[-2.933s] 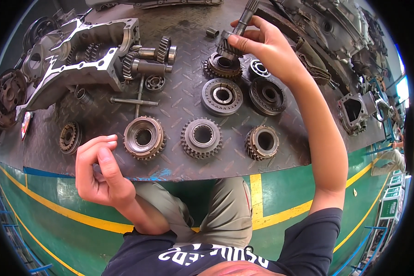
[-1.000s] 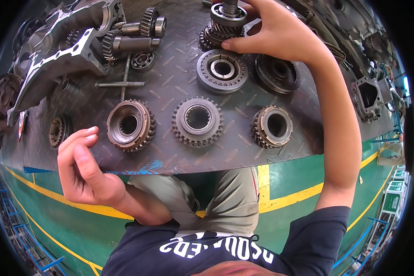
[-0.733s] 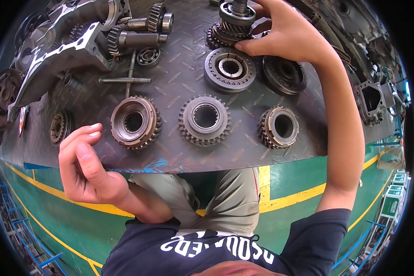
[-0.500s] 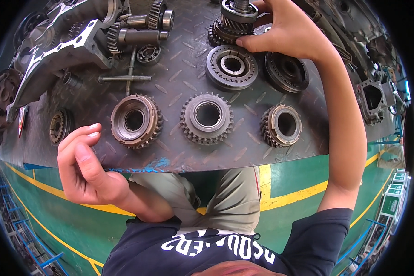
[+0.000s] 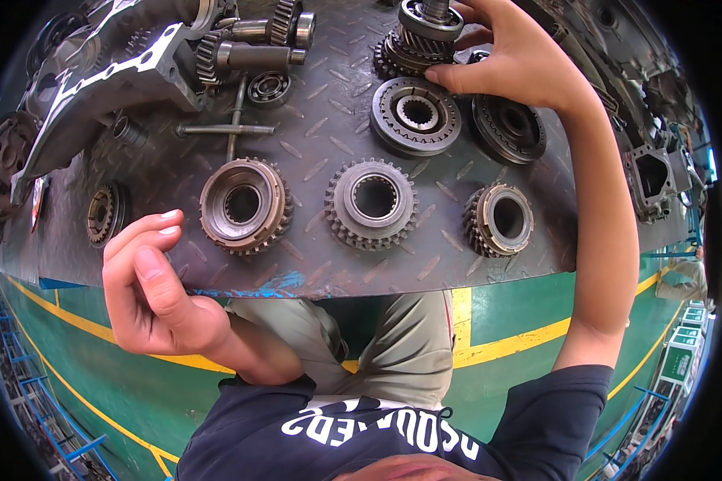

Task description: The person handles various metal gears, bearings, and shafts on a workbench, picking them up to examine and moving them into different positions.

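My right hand (image 5: 517,64) reaches to the far side of the table and curves round an upright gear shaft (image 5: 427,44). Its thumb presses low on the gears, while the other fingertips are partly hidden behind the shaft. Just below sit a flat synchronizer ring (image 5: 415,116) and a darker ring-shaped part (image 5: 509,128). Palm up and empty, my left hand (image 5: 156,289) hovers at the near left edge with loosely bent fingers. Closest to it are a small brass-coloured ring gear (image 5: 103,215) and a larger gear with a bronze rim (image 5: 217,210).
A steel gear (image 5: 345,210) and a smaller gear (image 5: 483,216) stand along the table's (image 5: 297,268) near side. At far left lie a metal housing (image 5: 124,88), geared shafts (image 5: 257,56), a bearing (image 5: 269,88) and a T-shaped bar (image 5: 229,130). Castings (image 5: 658,172) line the right.
The whole view has shifted slightly, so the parts on the table appear a little further right. Both hands keep their poses, the right one still at the gear shaft.
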A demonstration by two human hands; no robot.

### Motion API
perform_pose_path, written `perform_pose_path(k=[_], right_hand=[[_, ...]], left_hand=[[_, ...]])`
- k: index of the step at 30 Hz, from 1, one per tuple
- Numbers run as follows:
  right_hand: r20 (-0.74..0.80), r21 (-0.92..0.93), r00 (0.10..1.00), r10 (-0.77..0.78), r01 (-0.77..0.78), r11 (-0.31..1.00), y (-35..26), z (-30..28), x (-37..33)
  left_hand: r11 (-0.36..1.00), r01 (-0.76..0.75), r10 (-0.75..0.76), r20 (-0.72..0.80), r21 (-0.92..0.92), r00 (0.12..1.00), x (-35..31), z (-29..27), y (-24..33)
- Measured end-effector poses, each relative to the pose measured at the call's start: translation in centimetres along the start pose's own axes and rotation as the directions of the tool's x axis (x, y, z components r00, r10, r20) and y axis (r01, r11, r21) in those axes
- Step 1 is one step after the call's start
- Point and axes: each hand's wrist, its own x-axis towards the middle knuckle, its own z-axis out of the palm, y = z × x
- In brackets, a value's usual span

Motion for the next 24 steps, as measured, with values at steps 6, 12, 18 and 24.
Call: perform_pose_path(k=[6,12,18,24], right_hand=[[-0.011,0.019,0.993,-0.118,0.119,0.993,0.4,-0.5,-0.3],[0.058,-0.039,0.994,-0.092,0.095,0.995,-1.9,-0.9,-0.6],[-0.029,-0.241,1.000,-0.013,0.006,0.971,-2.3,0.2,-0.1],[0.042,-0.047,0.992,-0.120,0.121,0.991,2.3,-1.7,0.1]], left_hand=[[1.000,0.002,-0.002,0.001,-0.003,1.000,-0.1,0.2,0.1],[0.999,-0.030,0.030,0.022,0.026,0.999,0.0,-0.1,-0.3],[1.000,-0.009,0.009,0.013,0.009,1.000,0.1,-0.3,-0.1],[1.000,0.003,-0.003,0.005,-0.018,1.000,-0.1,0.3,0.0]])
